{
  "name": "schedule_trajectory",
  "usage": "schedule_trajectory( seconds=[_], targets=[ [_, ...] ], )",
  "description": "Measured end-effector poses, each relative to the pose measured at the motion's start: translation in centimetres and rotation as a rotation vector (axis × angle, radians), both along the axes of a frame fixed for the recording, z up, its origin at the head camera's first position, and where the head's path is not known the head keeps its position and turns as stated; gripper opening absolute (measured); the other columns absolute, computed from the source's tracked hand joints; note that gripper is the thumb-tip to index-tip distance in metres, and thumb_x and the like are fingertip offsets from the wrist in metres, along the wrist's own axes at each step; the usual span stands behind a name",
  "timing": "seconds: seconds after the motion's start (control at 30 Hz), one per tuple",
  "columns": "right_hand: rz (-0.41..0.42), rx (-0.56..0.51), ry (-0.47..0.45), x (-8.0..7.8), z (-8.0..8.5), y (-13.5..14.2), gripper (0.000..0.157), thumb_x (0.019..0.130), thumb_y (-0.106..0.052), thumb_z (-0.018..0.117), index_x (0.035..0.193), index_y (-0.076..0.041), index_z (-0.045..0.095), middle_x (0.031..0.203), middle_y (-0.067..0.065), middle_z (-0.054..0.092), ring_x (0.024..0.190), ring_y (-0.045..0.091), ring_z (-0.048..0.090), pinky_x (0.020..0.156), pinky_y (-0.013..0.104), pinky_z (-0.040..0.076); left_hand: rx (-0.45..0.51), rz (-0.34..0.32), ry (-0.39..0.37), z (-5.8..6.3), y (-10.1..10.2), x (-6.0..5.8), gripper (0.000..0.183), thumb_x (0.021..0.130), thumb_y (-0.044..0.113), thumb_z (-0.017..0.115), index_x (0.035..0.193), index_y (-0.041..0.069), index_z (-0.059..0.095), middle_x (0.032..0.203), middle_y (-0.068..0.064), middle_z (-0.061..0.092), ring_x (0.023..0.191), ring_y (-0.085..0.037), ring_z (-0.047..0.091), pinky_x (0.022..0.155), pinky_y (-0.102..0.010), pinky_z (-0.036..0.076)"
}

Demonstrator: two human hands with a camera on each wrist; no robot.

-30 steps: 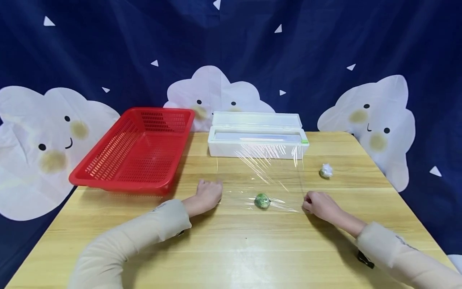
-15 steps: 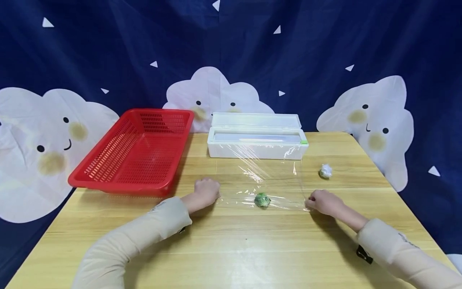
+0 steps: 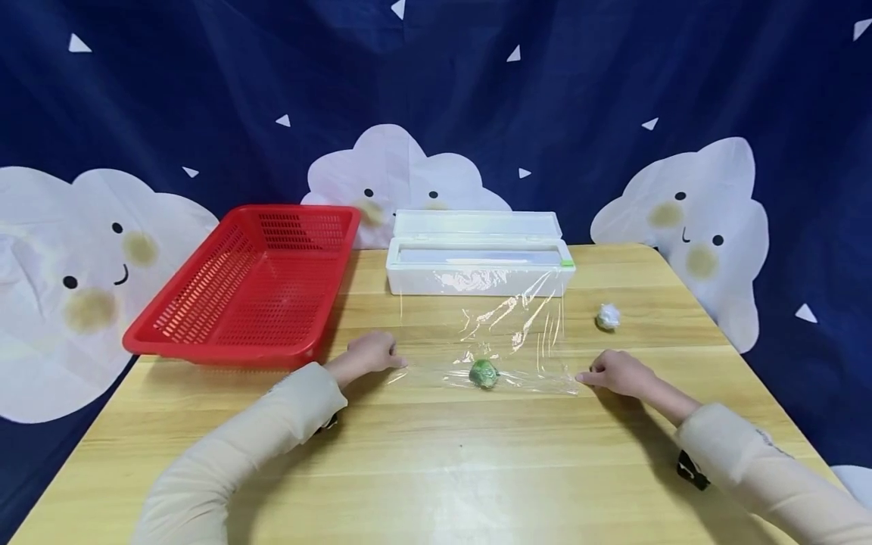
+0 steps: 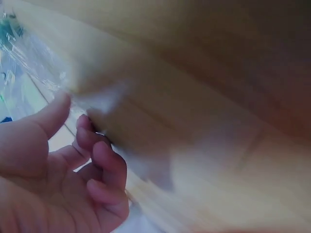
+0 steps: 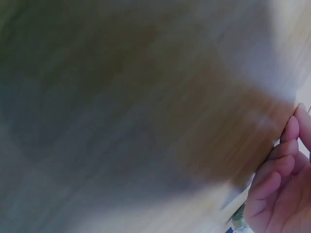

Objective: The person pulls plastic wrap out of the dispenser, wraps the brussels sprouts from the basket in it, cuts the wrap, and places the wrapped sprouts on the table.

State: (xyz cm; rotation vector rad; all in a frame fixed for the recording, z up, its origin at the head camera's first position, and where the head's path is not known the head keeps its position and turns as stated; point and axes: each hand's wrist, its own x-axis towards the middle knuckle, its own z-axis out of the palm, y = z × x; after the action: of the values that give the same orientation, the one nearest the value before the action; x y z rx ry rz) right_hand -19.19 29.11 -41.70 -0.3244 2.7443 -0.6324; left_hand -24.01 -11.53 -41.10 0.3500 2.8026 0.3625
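- The left hand (image 3: 368,353), left of centre in the frame, sits at the clear film's left edge, thumb and forefinger slightly apart, other fingers loosely bent.
- The right hand (image 3: 623,373), right of centre, has its fingertips at the film's near right corner; whether they pinch it I cannot tell.
- Between the hands, the clear film (image 3: 514,325) stretches over the worktop (image 3: 436,469), wrinkled and shiny.
- A small green vegetable (image 3: 484,374) is under the film's near edge, just below the frame's centre.
- Behind, the film reaches a white box (image 3: 480,267), its lid (image 3: 477,224) raised.
- A small wrapped ball (image 3: 608,317) lies right of the film.
- A red basket (image 3: 300,356) stands on the left.
- A dark blue cloud-patterned cloth (image 3: 463,83) fills the top.
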Motion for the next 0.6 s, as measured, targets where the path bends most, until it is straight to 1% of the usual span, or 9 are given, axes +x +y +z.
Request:
schedule_trajectory(
  seconds=[0.1, 0.17, 0.23, 0.3, 0.37, 0.43, 0.5, 0.6],
  targets=[
    [0.006, -0.009, -0.008, 0.0, 0.1, -0.1, 0.046, 0.088, -0.030, 0.058, 0.051, -0.019, 0.034, 0.046, -0.009, 0.026, 0.044, 0.005, 0.023, 0.044, 0.020, 0.022, 0.065, -0.011, -0.008, 0.0, -0.8, 0.1, 0.039, 0.080, 0.032, 0.067, 0.056, 0.015, 0.042, 0.052, 0.006, 0.035, 0.052, -0.010, 0.033, 0.045, -0.024, 0.024],
    [0.016, -0.016, 0.003, 0.1, 0.2, -0.1, 0.045, 0.088, -0.029, 0.058, 0.051, -0.018, 0.034, 0.046, -0.009, 0.026, 0.044, 0.006, 0.023, 0.044, 0.020, 0.023, 0.109, -0.015, -0.018, 0.1, -1.1, 0.1, 0.040, 0.082, 0.033, 0.065, 0.055, 0.016, 0.040, 0.050, 0.006, 0.033, 0.050, -0.009, 0.030, 0.044, -0.022, 0.021],
    [0.024, -0.021, 0.010, 0.2, 0.3, -0.1, 0.044, 0.088, -0.027, 0.058, 0.051, -0.018, 0.035, 0.046, -0.009, 0.026, 0.044, 0.005, 0.024, 0.044, 0.020, 0.024, 0.147, -0.006, -0.013, 0.2, -1.4, 0.2, 0.041, 0.083, 0.034, 0.063, 0.055, 0.016, 0.041, 0.049, 0.007, 0.032, 0.049, -0.008, 0.029, 0.044, -0.021, 0.020],
    [0.039, -0.028, 0.025, 0.3, 0.4, 0.0, 0.043, 0.088, -0.025, 0.058, 0.051, -0.017, 0.038, 0.047, -0.010, 0.027, 0.044, 0.005, 0.024, 0.044, 0.020, 0.025, 0.176, 0.013, 0.007, 0.4, -1.6, 0.3, 0.039, 0.084, 0.034, 0.062, 0.057, 0.015, 0.043, 0.051, 0.006, 0.034, 0.050, -0.009, 0.031, 0.044, -0.021, 0.022],
    [0.045, -0.039, 0.027, 0.4, 0.5, 0.0, 0.042, 0.089, -0.023, 0.058, 0.052, -0.015, 0.040, 0.047, -0.010, 0.028, 0.044, 0.005, 0.025, 0.044, 0.021, 0.025, 0.196, 0.010, 0.053, 0.6, -1.5, 0.5, 0.034, 0.085, 0.032, 0.061, 0.060, 0.013, 0.048, 0.053, 0.005, 0.040, 0.052, -0.010, 0.036, 0.046, -0.022, 0.026],
    [0.051, -0.046, 0.020, 0.5, 0.6, -0.1, 0.040, 0.089, -0.022, 0.058, 0.053, -0.013, 0.043, 0.047, -0.009, 0.030, 0.044, 0.006, 0.027, 0.044, 0.021, 0.026, 0.215, -0.017, 0.115, 0.8, -1.0, 0.9, 0.026, 0.085, 0.027, 0.062, 0.065, 0.012, 0.054, 0.057, 0.005, 0.047, 0.055, -0.010, 0.042, 0.048, -0.022, 0.031],
    [0.066, -0.044, 0.029, 0.5, 0.8, -0.2, 0.038, 0.088, -0.021, 0.058, 0.054, -0.012, 0.044, 0.048, -0.009, 0.032, 0.045, 0.006, 0.028, 0.044, 0.022, 0.027, 0.246, -0.068, 0.167, 1.0, -0.1, 1.6, 0.017, 0.083, 0.019, 0.063, 0.069, 0.011, 0.060, 0.060, 0.005, 0.053, 0.056, -0.009, 0.045, 0.049, -0.022, 0.035],
    [0.094, -0.005, 0.098, 0.6, 1.3, -1.0, 0.036, 0.087, -0.020, 0.058, 0.055, -0.012, 0.045, 0.049, -0.008, 0.034, 0.045, 0.006, 0.030, 0.044, 0.022, 0.028, 0.296, -0.162, 0.200, 1.4, 2.0, 3.1, 0.011, 0.082, 0.011, 0.063, 0.072, 0.010, 0.065, 0.064, 0.004, 0.058, 0.057, -0.009, 0.049, 0.052, -0.022, 0.040]
  ],
)
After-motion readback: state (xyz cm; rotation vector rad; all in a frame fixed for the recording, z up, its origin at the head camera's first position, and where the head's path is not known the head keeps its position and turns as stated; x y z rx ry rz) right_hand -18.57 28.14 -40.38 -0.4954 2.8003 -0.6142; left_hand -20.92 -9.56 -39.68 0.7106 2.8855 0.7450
